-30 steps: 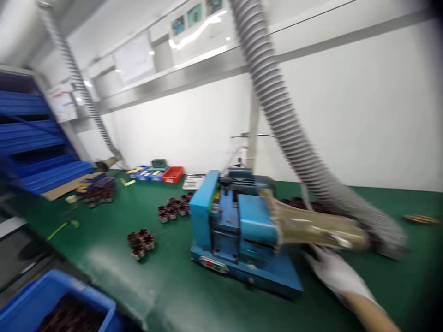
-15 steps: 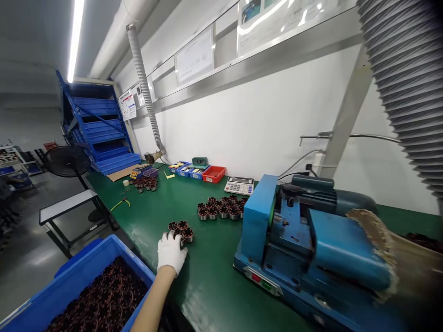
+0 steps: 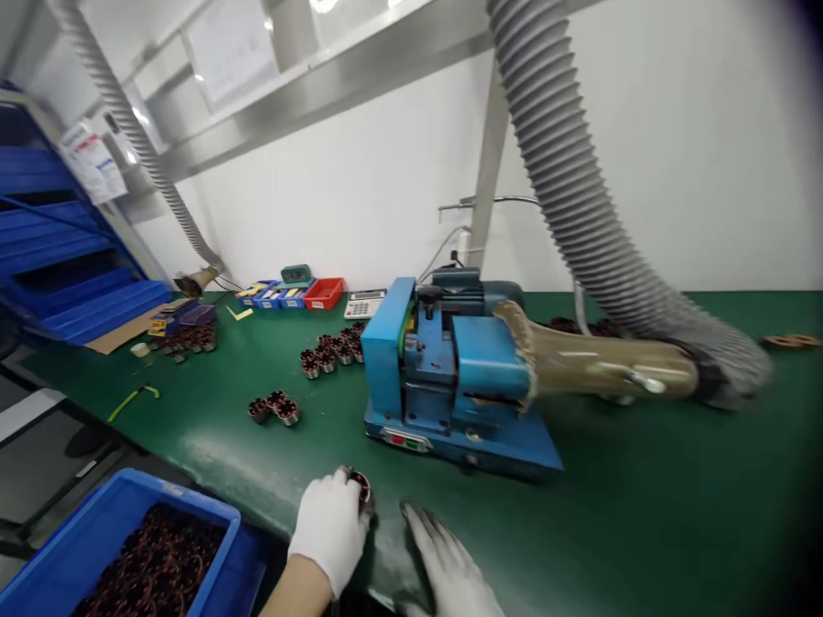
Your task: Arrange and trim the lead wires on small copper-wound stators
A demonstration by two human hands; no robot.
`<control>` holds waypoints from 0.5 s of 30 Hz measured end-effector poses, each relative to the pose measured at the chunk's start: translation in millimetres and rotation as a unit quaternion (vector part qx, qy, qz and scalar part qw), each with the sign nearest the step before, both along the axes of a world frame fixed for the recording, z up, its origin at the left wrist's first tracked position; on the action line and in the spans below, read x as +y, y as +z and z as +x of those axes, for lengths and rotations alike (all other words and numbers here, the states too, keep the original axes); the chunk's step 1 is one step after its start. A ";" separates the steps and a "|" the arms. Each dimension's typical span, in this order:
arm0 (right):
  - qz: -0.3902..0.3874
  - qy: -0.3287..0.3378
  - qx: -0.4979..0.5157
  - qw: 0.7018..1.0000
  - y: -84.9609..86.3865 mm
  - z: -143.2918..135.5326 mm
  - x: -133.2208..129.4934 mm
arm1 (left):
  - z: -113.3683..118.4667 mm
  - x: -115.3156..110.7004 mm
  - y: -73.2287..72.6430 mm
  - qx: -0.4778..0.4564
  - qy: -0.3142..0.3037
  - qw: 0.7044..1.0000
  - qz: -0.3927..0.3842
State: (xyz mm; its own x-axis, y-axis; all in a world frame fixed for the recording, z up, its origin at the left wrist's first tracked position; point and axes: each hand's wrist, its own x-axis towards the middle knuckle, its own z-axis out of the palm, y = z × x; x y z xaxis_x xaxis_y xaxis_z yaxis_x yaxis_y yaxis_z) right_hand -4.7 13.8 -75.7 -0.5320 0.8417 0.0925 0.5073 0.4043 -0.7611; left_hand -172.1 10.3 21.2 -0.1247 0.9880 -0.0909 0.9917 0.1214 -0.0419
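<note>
My left hand (image 3: pixel 331 527), in a white glove, is closed around a motor stator (image 3: pixel 362 488) with a metal rim and dark windings, low over the front of the green bench (image 3: pixel 270 463). To its right, my right hand (image 3: pixel 443 561) wears a glove with darkened fingertips; its fingers are stretched out and nothing is in them. A small group of stators (image 3: pixel 276 404) stands farther back on the left. Behind it, a larger cluster of stators (image 3: pixel 331 350) sits beside the blue grinding machine (image 3: pixel 428 360).
A blue crate (image 3: pixel 222 523) full of stators stands at the lower left. A grey hose (image 3: pixel 566 137) joins the machine's duct (image 3: pixel 610 364) on the right. Along the wall are a calculator (image 3: pixel 364 304) and a red tray (image 3: pixel 324 294). Green-handled pliers (image 3: pixel 133 401) lie at left.
My left hand has taken a stator from the small group and brought it toward the front edge. My right hand has come into view. The camera has turned right.
</note>
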 end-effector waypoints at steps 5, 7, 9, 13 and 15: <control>-0.069 -0.120 0.196 0.971 16.6 -17.2 6.6 | 53.2 0.5 10.1 -0.085 -0.078 0.993 -0.023; -0.127 -0.103 0.246 0.955 24.3 -11.8 7.9 | 51.4 8.5 8.8 -0.152 -0.087 0.985 0.012; -0.188 -0.045 0.262 0.946 32.5 -2.2 9.7 | 39.2 17.5 3.9 -0.228 -0.067 0.971 0.031; -0.262 0.026 0.266 0.927 35.7 16.6 17.8 | 5.9 22.7 -11.6 -0.436 -0.009 0.900 -0.001; -0.262 -0.003 0.301 0.917 28.2 23.2 23.2 | -5.3 17.2 -19.2 -0.506 -0.015 0.862 -0.022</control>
State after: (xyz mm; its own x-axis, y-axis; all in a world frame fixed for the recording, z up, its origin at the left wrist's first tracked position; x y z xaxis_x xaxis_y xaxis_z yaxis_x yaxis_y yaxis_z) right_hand 18.5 37.1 -47.5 -0.5128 0.8571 -0.0495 -0.0680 -0.0980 -0.9929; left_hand -177.4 27.5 2.1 0.0671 0.9821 -0.1759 0.5259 0.1150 0.8428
